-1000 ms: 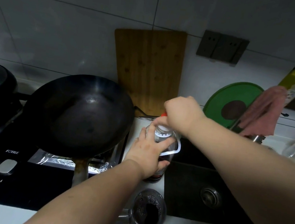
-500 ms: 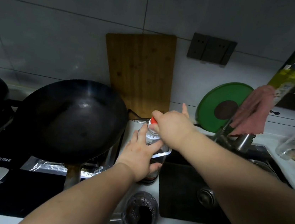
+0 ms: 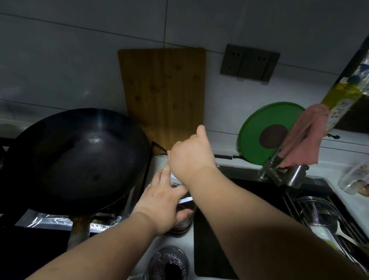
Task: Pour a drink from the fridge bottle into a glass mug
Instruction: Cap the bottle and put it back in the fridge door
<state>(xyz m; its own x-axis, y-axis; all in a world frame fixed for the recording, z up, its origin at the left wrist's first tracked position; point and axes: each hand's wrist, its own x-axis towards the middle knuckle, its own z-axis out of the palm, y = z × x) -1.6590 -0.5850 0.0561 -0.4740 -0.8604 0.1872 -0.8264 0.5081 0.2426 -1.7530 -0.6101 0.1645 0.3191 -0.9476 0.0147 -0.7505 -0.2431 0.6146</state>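
Note:
The drink bottle point(image 3: 183, 221), clear with dark liquid and a white label, stands upright on the white counter between the stove and the sink. My left hand point(image 3: 164, 203) grips its body. My right hand point(image 3: 192, 156) is curled over the bottle's top, hiding the cap, with one finger sticking up. The glass mug point(image 3: 168, 275) stands near the counter's front edge, just in front of the bottle, holding dark bubbly drink; its handle points left.
A black wok point(image 3: 78, 161) sits on the stove point(image 3: 5, 229) at left. A wooden cutting board point(image 3: 163, 97) leans on the wall. The dark sink point(image 3: 219, 225) lies right, with faucet point(image 3: 275, 167), pink cloth point(image 3: 305, 136), green lid point(image 3: 266, 131) and a dish rack point(image 3: 331, 223).
My right hand has turned over the bottle's top, so the red cap no longer shows. The view has shifted a little to the right; my left hand keeps its hold.

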